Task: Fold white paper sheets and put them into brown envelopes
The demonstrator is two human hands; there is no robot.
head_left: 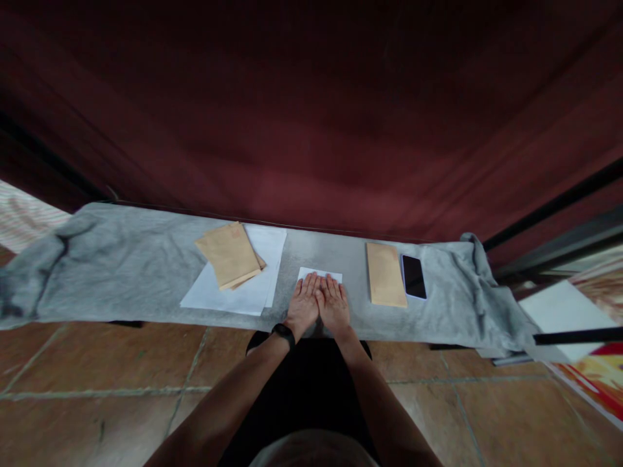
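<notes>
Side by side, my left hand (305,301) and my right hand (334,306) lie flat on a small white sheet of paper (318,272), probably folded. Only its far edge shows past my fingertips; my palms hide the rest. The fingers of both hands are stretched out and grip nothing. To the left, a few brown envelopes (228,255) rest on large white paper sheets (248,296). On the right lies another brown envelope (386,275), with a dark-screened phone (413,277) beside it.
A grey cloth (141,266) covers the long narrow table, bunched at both ends. Behind it rises a dark red panel (311,155). Brown floor tiles (121,363) show in front. At the far right, a white board (567,314) stands near a black bar (579,336).
</notes>
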